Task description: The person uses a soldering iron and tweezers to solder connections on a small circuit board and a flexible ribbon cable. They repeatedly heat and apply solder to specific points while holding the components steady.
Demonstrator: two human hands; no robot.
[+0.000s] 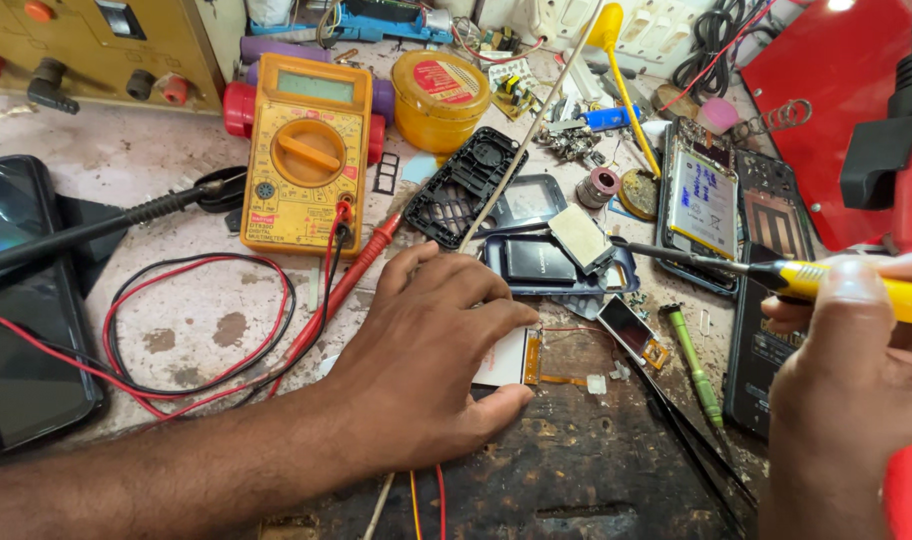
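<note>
Head view: left hand (426, 360), fingers curled, pins small white display module (508, 358) to workbench; right hand (856, 370) grips yellow-handled screwdriver (776, 275), tip over dismantled blue phone (556, 262). Yellow multimeter (308, 150) beyond.

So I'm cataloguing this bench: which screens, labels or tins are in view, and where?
Multimeter: top centre, yellow, grey rectangular screen.
Round tin: right of it, yellow with red label.
Small display module: centre, white rectangle held by the left hand.
Opened phone: right, white-blue battery label.
Dark tablet: far left, black screen.
</note>
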